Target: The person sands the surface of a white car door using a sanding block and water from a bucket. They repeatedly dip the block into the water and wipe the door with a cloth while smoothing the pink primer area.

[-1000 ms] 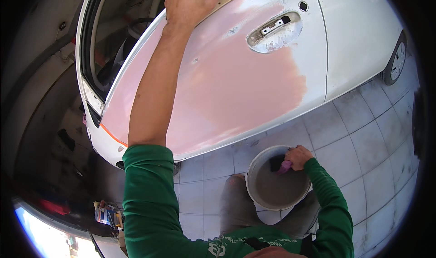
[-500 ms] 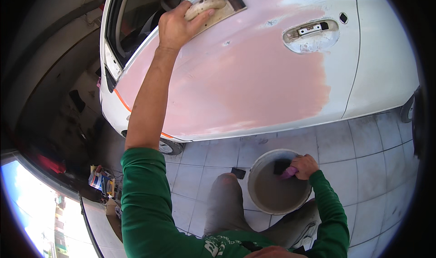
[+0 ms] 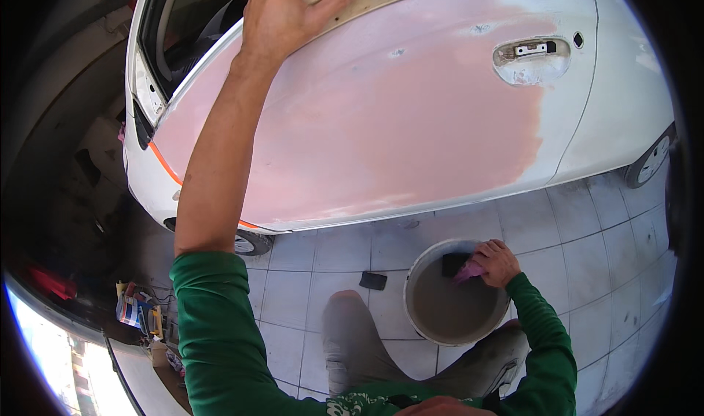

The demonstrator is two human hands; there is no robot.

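Note:
My left hand (image 3: 275,21) is raised against the upper part of a white car door (image 3: 418,123) patched with pink filler. Its fingers wrap the pale handle of a flat sanding block (image 3: 370,5), whose top is cut off by the upper edge of the picture. Down to the right, my right hand (image 3: 500,262) is closed on a wet-looking pink cloth (image 3: 470,271) over the far right rim of a round bucket (image 3: 408,302). Murky grey-brown water (image 3: 451,306) fills part of it. Beside the cloth, a dark rectangular pad (image 3: 452,264) shows in the bucket.
A small black pad (image 3: 373,280) lies on the tiled floor (image 3: 286,291) left of the bucket. The recessed door handle (image 3: 533,57) is at the upper right. Between my knees and the car stands the bucket. Assorted containers and tools (image 3: 139,310) sit at the far left.
The view has shifted, so the door sits farther right and higher. My left hand with the sanding block has slid slightly left along the door. My right hand stays at the bucket with the cloth.

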